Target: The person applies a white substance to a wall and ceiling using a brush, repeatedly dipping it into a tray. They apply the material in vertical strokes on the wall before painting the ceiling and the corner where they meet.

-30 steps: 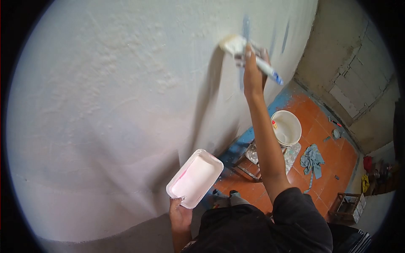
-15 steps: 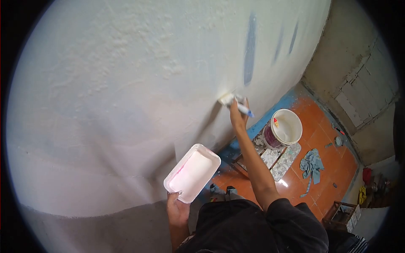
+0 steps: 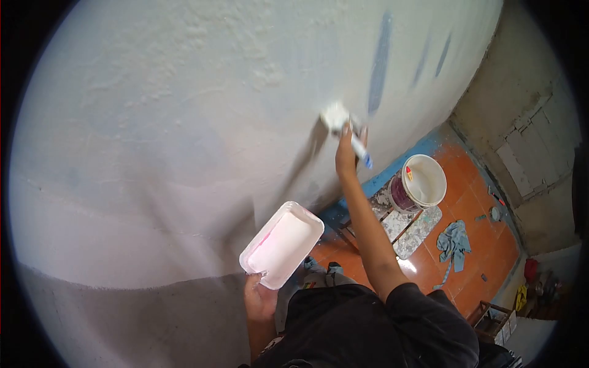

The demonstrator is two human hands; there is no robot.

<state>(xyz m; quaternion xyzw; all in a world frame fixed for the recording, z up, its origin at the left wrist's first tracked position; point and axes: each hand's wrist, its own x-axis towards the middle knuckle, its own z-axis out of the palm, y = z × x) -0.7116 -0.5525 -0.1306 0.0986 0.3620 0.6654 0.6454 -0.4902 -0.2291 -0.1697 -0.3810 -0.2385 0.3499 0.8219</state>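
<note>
My left hand [image 3: 260, 299] is closed on the lower end of a white rectangular paint tray [image 3: 283, 245], which has pinkish-white paint inside and a pink streak along one side. Ahead, my right hand [image 3: 351, 149] grips the white handle of a wide paint brush [image 3: 335, 118], its blue end pointing down to the right. The pale bristle end is at the surface of the whitish wall [image 3: 202, 141]. Darker grey-blue streaks [image 3: 380, 64] show on the wall above and right of the brush.
A white bucket [image 3: 424, 182] with a red-and-yellow object inside stands on a paint-spattered bench [image 3: 417, 233], right of my right arm. On the orange tiled floor [image 3: 485, 245] lies a bluish cloth [image 3: 454, 238]. A small wooden stool [image 3: 492, 321] stands at lower right.
My right hand and the brush have moved up along the wall. The tray in my left hand sits slightly higher in view, and the camera view has shifted a little.
</note>
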